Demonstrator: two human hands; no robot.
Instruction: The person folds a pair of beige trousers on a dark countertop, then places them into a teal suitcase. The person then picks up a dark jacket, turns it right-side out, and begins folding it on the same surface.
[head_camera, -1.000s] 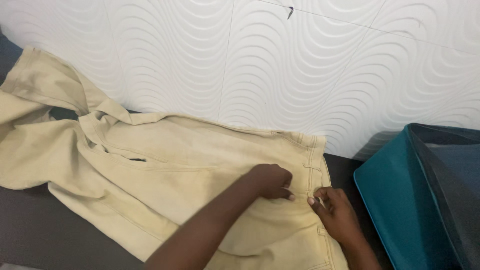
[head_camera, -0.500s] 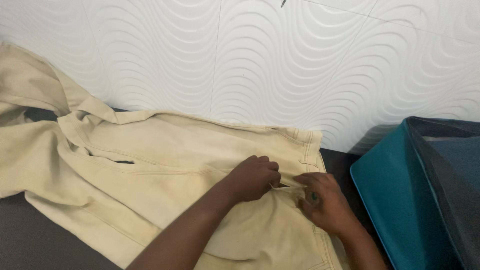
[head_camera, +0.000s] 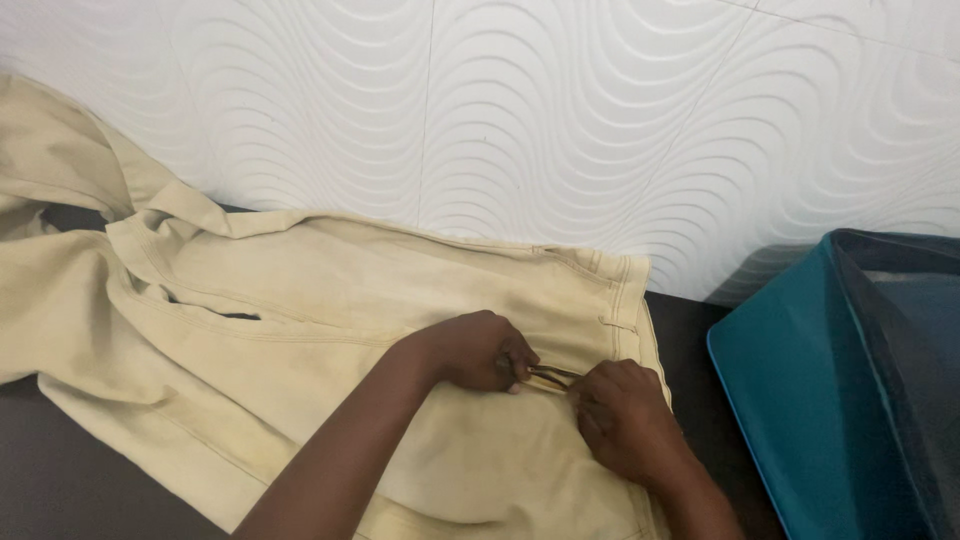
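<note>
Pinching the zipper (head_camera: 548, 376) between them, left hand (head_camera: 478, 350) and right hand (head_camera: 625, 420) grip cream trousers (head_camera: 300, 340).

No packages, labels, signs or screens are in view.

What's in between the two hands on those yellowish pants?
In the head view, a short dark, shiny strip, likely the zipper, runs between the left hand and right hand, on the beige trousers. Both hands pinch the cloth there.
</note>
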